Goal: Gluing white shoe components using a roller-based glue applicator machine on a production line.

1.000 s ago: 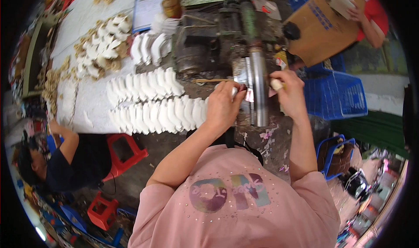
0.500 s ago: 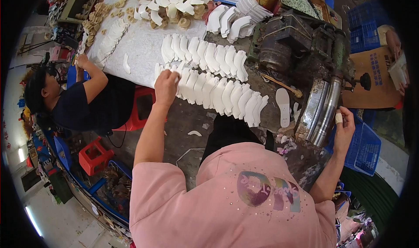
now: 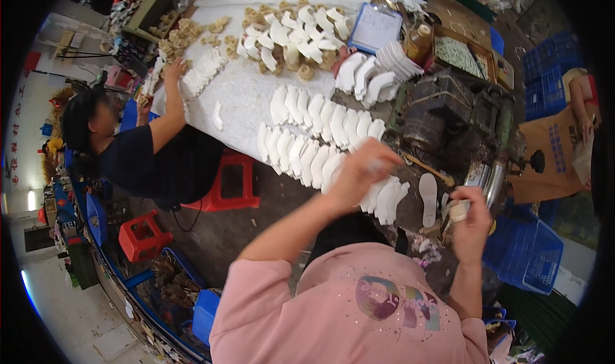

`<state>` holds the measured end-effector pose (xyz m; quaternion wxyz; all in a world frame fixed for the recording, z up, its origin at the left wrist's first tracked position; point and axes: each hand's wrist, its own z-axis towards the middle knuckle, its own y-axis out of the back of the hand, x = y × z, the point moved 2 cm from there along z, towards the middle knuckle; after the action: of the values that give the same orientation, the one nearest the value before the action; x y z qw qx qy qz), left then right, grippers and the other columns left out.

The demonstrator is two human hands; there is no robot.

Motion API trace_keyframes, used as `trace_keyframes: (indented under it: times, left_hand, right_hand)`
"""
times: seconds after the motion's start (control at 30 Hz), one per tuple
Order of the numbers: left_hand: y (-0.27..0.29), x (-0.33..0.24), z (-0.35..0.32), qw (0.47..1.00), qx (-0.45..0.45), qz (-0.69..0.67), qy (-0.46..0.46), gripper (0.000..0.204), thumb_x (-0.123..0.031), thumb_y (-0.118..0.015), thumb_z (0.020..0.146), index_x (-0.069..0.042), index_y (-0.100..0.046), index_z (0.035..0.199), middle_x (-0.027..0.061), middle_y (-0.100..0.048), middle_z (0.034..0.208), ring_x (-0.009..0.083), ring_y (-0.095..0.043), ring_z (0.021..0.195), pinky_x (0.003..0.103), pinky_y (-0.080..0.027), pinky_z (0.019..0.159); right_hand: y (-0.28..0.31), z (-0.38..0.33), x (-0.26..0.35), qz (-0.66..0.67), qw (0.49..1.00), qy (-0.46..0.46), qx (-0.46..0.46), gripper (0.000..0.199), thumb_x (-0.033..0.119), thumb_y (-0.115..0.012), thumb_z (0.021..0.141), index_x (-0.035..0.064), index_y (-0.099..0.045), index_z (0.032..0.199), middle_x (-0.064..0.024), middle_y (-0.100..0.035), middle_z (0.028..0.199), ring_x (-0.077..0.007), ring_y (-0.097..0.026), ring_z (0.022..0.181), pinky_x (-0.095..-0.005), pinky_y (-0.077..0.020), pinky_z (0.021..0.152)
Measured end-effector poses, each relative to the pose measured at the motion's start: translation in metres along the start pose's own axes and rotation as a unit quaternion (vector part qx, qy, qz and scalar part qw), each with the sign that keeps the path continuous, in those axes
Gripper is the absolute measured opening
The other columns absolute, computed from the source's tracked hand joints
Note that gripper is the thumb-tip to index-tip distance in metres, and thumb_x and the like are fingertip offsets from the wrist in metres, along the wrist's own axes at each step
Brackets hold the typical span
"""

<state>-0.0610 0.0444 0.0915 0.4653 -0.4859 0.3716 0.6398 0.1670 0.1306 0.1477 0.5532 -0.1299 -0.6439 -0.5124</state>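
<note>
My left hand [image 3: 366, 170] is raised over the nearer of two rows of white curved pieces [image 3: 296, 158], its fingers smeared by motion. Whether it holds anything does not show. My right hand [image 3: 473, 228] is in front of the machine's shiny metal roller [image 3: 494, 183], fingers bent and blurred, with a pale wrap on one finger. I cannot make out anything in its grip. The farther row of white pieces [image 3: 323, 116] lies just beyond, the pieces overlapping one another. A white insole-shaped piece [image 3: 428, 199] lies between my hands.
A dark, greasy machine [image 3: 442, 111] stands at right. A heap of white and tan pieces [image 3: 295, 37], a clipboard [image 3: 377, 28] and a box of cord [image 3: 458, 56] are farther back. A co-worker [image 3: 138, 149] sits at left near a red stool [image 3: 230, 181]. Blue crates [image 3: 528, 252] stand at right.
My left hand has moved right and nearer from the left end of the near row. My right hand has moved left, away from the roller's right side. The view has shifted.
</note>
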Motion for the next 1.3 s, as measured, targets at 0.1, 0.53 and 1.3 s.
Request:
trace_keyframes:
  times: [0.1, 0.53, 1.3]
  left_hand:
    - [-0.058, -0.038, 0.006, 0.999, 0.003, 0.003, -0.045, 0.017, -0.017, -0.057, 0.083, -0.013, -0.067, 0.096, 0.0069, -0.037, 0.106, 0.0194, -0.038, 0.085, 0.031, -0.035, 0.078]
    - [-0.12, -0.042, 0.018, 0.997, 0.052, -0.046, 0.016, 0.028, -0.024, -0.062, 0.086, -0.006, -0.06, 0.107, 0.0102, -0.052, 0.096, 0.0226, -0.05, 0.092, 0.032, -0.042, 0.081]
    - [-0.151, -0.037, 0.018, 0.988, -0.024, -0.074, 0.133, 0.02, -0.004, -0.06, 0.077, -0.004, -0.052, 0.095, 0.0029, -0.053, 0.088, 0.0103, -0.05, 0.081, 0.024, -0.044, 0.073]
  right_hand:
    - [-0.034, 0.006, 0.028, -0.032, 0.996, 0.081, 0.006, 0.018, 0.007, -0.064, 0.08, 0.0, -0.056, 0.095, -0.0133, -0.055, 0.094, -0.0296, -0.055, 0.088, -0.0354, -0.0437, 0.08]
    - [0.025, -0.017, -0.011, 0.217, 0.97, -0.101, -0.045, 0.01, 0.009, -0.057, 0.088, 0.0015, -0.052, 0.085, -0.0069, -0.057, 0.081, -0.0152, -0.053, 0.077, -0.0299, -0.0427, 0.073]
    - [0.021, -0.022, -0.001, 0.014, 0.993, 0.04, -0.107, 0.013, 0.004, -0.058, 0.073, 0.0024, -0.058, 0.086, -0.0152, -0.05, 0.1, -0.0305, -0.047, 0.096, -0.0387, -0.0379, 0.086]
